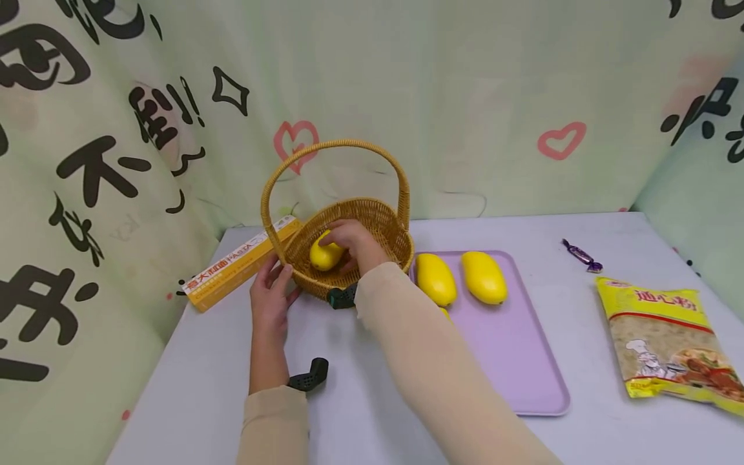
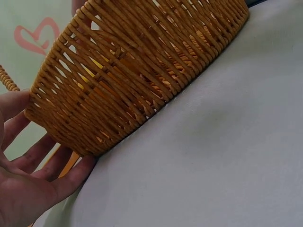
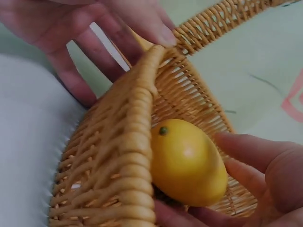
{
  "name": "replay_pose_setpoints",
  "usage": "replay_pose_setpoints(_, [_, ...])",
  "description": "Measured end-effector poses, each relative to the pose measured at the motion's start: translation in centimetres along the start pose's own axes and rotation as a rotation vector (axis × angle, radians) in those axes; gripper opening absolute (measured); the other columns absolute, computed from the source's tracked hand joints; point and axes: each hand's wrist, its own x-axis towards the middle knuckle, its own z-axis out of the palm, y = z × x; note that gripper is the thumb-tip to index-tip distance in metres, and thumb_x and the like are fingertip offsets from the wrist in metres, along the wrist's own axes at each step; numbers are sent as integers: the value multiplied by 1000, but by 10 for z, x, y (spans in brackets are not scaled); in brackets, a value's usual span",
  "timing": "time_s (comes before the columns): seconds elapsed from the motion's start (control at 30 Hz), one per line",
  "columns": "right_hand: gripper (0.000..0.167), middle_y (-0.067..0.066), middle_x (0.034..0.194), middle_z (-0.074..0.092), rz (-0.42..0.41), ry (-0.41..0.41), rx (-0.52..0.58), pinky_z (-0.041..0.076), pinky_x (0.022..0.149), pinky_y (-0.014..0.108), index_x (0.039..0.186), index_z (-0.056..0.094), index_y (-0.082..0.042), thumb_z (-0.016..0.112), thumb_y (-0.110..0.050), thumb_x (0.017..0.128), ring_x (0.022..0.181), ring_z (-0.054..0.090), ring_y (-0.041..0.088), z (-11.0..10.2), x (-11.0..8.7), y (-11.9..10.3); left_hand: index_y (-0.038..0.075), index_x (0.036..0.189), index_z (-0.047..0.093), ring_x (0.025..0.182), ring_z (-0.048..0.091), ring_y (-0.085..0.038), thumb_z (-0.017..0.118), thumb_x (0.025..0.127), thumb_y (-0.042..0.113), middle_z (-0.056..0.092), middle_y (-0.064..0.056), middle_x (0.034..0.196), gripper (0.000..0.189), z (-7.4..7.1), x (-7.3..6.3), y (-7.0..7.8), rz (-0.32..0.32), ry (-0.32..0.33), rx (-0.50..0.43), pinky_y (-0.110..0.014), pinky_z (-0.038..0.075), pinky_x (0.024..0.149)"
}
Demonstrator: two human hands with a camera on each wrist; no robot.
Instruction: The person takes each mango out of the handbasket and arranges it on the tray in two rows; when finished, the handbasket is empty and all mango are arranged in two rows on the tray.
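Observation:
My right hand (image 1: pixel 356 244) reaches down into the wicker basket (image 1: pixel 339 141) and holds a yellow mango (image 1: pixel 326 254). In the right wrist view, the fingers lie around the mango (image 3: pixel 187 161), whose small green stem end faces the left hand. The left hand (image 1: pixel 272 290) grips the basket's left side near the foot of the handle. Its thumb is at the rim and its other fingers spread along the outside of the woven wall (image 2: pixel 137 61). Through the weave a bit of yellow shows in the left wrist view.
On a lilac tray (image 1: pixel 523 361) right of the basket lie two mangoes (image 1: pixel 484 278), with a third mostly hidden by the right sleeve. A pasta box (image 1: pixel 238 265) lies left of the basket. A purple-wrapped candy (image 1: pixel 581 255) and a yellow pasta bag (image 1: pixel 668 342) are at the right.

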Motion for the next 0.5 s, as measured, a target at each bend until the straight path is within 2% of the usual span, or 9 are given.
replay_pose_setpoints(0.17, [62,14,165,36,-40,31,0,53,105,58,155,48,-13,67,0,97,148,40,42,0,2,4,37,153,49,140,51,-21,63,104,30,48,-1,156,52,4,-3,-1,-5,1,-4,-46,53,109])
replay_pose_setpoints(0.3, [62,17,164,37,-48,13,23,55,104,54,155,48,-12,66,1,98,142,46,45,-4,-3,4,36,154,48,140,51,-22,64,104,30,48,-2,157,52,4,-2,-1,3,-5,4,-46,54,108])
replay_pose_setpoints(0.5, [60,14,163,38,-27,-41,20,58,101,48,153,51,-15,69,-3,97,135,55,40,-9,-5,-2,39,154,47,142,49,-23,63,104,32,46,-2,158,53,0,0,2,9,-6,30,-46,54,107])
